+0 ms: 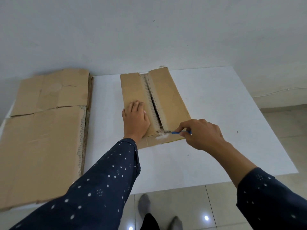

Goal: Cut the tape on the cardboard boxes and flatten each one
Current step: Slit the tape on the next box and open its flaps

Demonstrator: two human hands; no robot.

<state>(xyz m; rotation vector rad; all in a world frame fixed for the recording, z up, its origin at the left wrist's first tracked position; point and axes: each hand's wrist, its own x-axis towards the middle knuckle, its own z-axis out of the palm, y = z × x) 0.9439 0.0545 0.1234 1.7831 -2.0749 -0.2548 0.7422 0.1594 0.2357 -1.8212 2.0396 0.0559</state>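
A cardboard box (167, 97) stands on the white table (216, 113) with its top flaps facing up. The centre seam between the flaps gapes open along most of its length. My left hand (135, 121) presses flat on the left flap with straight fingers. My right hand (199, 134) grips a small blue-handled cutter (176, 132), whose blade tip sits at the near end of the seam, where torn tape shows white.
A stack of flattened cardboard (41, 130) lies across the table's left side, overhanging the near edge. A white wall stands right behind the table. Tiled floor and my two feet show below the table's near edge.
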